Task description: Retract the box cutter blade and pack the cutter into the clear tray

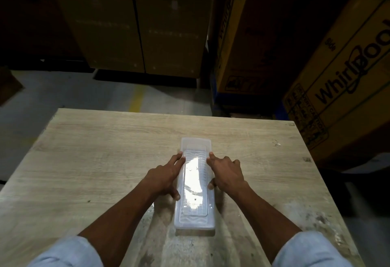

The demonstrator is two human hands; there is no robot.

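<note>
A long clear plastic tray point(195, 220) lies lengthwise on the wooden table point(95, 150), pointing away from me. Strong glare covers its middle, so I cannot tell whether the box cutter is inside; no cutter shows anywhere on the table. My left hand point(164, 176) presses against the tray's left long side, fingers stretched along the rim and thumb at the wall. My right hand point(225, 172) grips the right long side the same way, thumb on the rim. The tray sits flat between both hands.
Large cardboard appliance boxes point(337, 72) stand close behind the table's right far corner, more boxes point(135, 30) farther back in the dark. Grey floor with a yellow line point(136, 98) lies beyond the table's far edge. Bare tabletop spreads to the left and right of the tray.
</note>
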